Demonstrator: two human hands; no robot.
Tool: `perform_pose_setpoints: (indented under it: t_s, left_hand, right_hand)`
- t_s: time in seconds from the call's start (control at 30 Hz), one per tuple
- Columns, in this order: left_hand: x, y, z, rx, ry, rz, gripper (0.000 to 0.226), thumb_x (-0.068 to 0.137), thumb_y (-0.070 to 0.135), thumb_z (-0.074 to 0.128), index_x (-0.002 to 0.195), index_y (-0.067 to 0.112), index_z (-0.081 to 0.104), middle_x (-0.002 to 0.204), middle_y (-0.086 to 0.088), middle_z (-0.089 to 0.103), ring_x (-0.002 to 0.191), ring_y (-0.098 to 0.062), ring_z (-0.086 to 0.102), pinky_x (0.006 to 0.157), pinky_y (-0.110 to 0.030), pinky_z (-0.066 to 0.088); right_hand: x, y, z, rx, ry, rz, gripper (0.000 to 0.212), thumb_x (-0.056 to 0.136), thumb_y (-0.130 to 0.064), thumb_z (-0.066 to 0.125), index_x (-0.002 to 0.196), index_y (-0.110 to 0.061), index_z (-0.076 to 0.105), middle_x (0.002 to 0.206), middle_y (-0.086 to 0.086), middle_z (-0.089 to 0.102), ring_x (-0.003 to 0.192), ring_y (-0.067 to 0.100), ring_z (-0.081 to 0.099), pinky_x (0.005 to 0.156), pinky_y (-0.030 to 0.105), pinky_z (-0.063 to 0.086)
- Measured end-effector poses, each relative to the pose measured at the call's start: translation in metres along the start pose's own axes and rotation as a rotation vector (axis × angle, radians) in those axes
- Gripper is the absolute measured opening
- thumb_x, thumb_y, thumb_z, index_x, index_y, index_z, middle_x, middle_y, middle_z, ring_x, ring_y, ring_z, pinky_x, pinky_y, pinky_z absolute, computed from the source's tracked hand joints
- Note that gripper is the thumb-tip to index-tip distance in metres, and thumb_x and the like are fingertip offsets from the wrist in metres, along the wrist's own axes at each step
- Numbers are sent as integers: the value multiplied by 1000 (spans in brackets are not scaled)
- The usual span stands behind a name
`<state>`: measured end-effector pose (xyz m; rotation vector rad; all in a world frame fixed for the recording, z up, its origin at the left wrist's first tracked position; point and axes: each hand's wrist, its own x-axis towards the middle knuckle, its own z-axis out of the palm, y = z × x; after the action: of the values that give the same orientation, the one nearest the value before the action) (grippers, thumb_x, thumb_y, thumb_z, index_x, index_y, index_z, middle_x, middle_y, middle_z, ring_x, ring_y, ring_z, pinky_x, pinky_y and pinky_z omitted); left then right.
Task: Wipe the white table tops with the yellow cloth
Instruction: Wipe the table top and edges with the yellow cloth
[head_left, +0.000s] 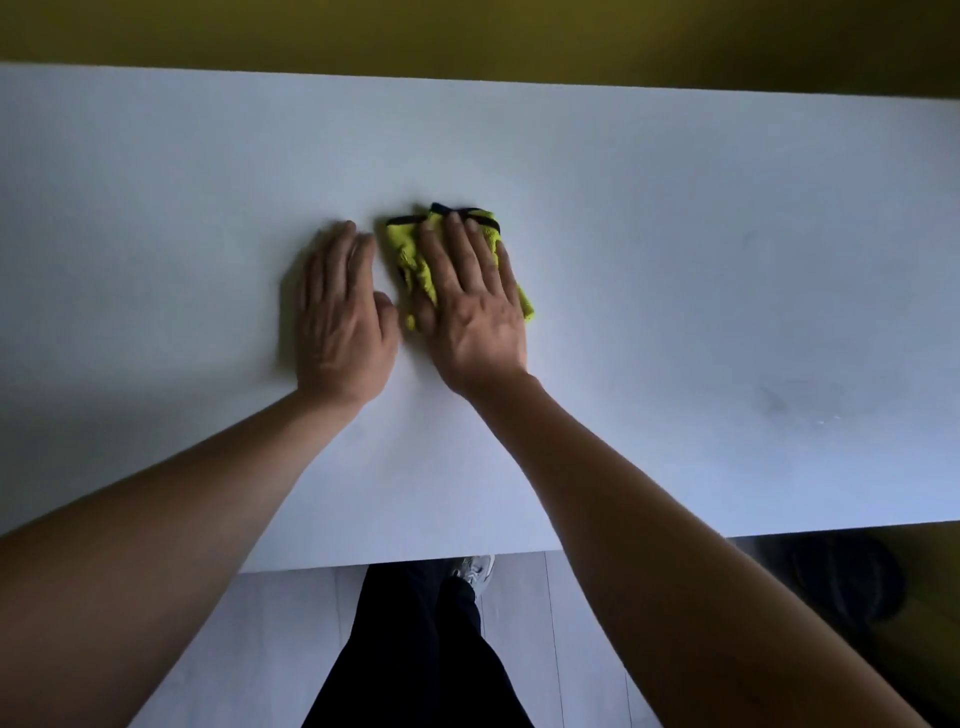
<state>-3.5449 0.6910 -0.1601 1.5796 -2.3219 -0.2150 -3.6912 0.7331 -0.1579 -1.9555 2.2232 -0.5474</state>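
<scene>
Nearest, dark trousers (415, 654) and a pale shoe (475, 571) show below the white table top's (675, 260) edge. Farther on, the left hand (340, 322) lies flat, fingers straight, on bare surface — just beside it the right hand (475, 306) presses flat, fingers spread, on the crumpled yellow cloth (410, 249).

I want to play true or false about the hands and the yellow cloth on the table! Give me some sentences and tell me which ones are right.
1. The right hand lies flat on the yellow cloth. True.
2. The left hand holds the cloth too. False: it rests flat on the bare white table top, just beside the cloth.
3. The cloth has a black edge. True.
4. The cloth is spread out wide across the whole table. False: it is bunched small under one hand.
5. The wall behind the table is blue. False: it is dark yellow.
</scene>
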Motion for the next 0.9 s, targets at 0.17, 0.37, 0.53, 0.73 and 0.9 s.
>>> perform_pose_setpoints:
  t_s: [0.17, 0.37, 0.53, 0.73, 0.9]
  left_hand:
    - [39, 6, 0, 5, -54, 23, 62, 96, 21, 38, 156, 6, 42, 166, -15, 38, 152, -38, 36, 126, -49, 25]
    - [76, 5, 20, 57, -96, -33, 64, 100, 26, 29, 163, 13, 31, 172, -10, 26, 158, -35, 23, 130, -48, 12]
    - [74, 7, 25, 70, -68, -26, 62, 102, 24, 31, 163, 13, 31, 172, -9, 26, 159, -34, 21, 131, -48, 11]
    - [75, 8, 25, 34, 4, -35, 62, 100, 20, 40, 160, 5, 35, 170, -14, 29, 158, -32, 26, 129, -50, 17]
    - [77, 8, 28, 28, 9, -82, 62, 100, 17, 40, 159, -1, 34, 168, -16, 32, 157, -34, 28, 129, -50, 19]
  right_hand:
    - [0, 65, -19, -12, 53, 76, 64, 99, -42, 51, 155, -13, 36, 162, 11, 31, 152, 28, 24, 123, 48, 21]
    - [12, 184, -65, -104, 140, 604, 65, 98, -42, 35, 157, -17, 29, 165, 8, 24, 153, 27, 18, 124, 44, 13]
    - [36, 157, -53, -138, 240, 779, 73, 94, -49, 22, 156, -12, 31, 163, 13, 26, 152, 31, 21, 124, 45, 12]
    - [70, 18, 1, -8, 29, 176, 67, 97, -42, 48, 155, -11, 35, 162, 13, 29, 152, 29, 20, 124, 48, 15]
    - [83, 38, 0, -2, 2, -38, 60, 101, -43, 49, 153, -15, 39, 161, 11, 33, 152, 27, 25, 122, 47, 22]
